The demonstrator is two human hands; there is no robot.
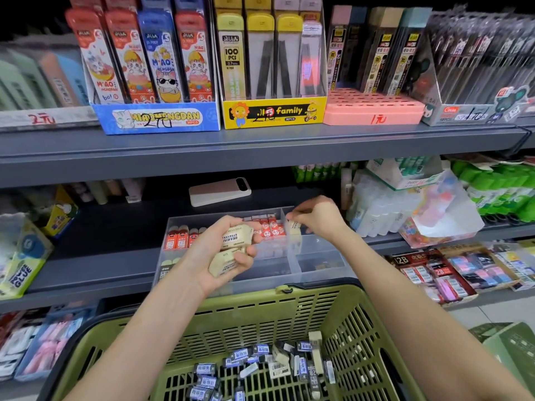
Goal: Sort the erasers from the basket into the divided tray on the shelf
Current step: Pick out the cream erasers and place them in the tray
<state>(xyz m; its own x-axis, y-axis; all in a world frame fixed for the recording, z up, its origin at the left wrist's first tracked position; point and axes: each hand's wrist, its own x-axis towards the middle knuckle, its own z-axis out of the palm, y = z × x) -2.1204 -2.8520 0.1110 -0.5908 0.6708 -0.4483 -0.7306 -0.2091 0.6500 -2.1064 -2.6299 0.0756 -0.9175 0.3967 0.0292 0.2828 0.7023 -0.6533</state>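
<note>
My left hand is closed around a bunch of cream drawing erasers, held over the front of the clear divided tray on the middle shelf. My right hand pinches one cream eraser above the tray's back right compartment. Red-wrapped erasers fill the back middle compartment, and orange ones stand at the left. The green basket sits below, with several black-and-blue wrapped erasers loose on its bottom.
A white power bank lies on the shelf behind the tray. Glue bottles and a bag of small items crowd the right. Pencil-lead display boxes line the upper shelf. More eraser boxes sit lower right.
</note>
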